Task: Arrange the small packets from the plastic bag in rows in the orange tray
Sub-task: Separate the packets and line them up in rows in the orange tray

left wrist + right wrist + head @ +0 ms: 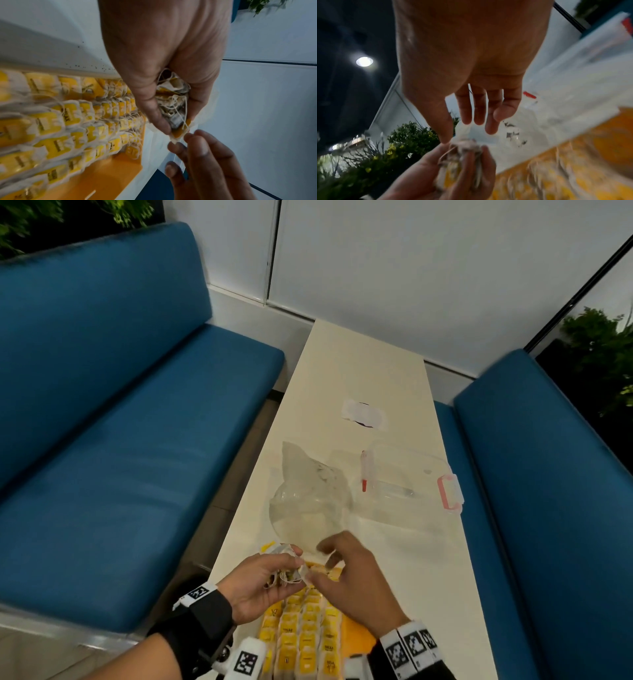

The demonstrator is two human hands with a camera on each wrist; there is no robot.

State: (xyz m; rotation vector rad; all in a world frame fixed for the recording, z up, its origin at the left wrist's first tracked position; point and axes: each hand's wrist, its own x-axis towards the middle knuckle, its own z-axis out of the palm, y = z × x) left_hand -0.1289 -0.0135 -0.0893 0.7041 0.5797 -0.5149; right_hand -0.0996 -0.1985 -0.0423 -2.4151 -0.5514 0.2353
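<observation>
The left hand [255, 578] curls round a bunch of packets [173, 100], strings tangled among them, held just above the far end of the tray [109, 180]. The right hand [352, 571] comes in from the right with fingers [477, 111] loosely extended; its thumb and a fingertip close on the corner of one packet sticking out of the bunch, a light pinch grip. Rows of packets [305, 631] already fill most of the tray, with bare orange left at the far end and right side. The bag [308, 494] lies slack and looks empty on the surface [394, 577], just beyond the tray.

These packets look light, soft and papery, with thin strings that will likely snag on neighbours. Best taken by a corner or edge and drawn out slowly, so the tangle does not drag others loose or tear the paper.
</observation>
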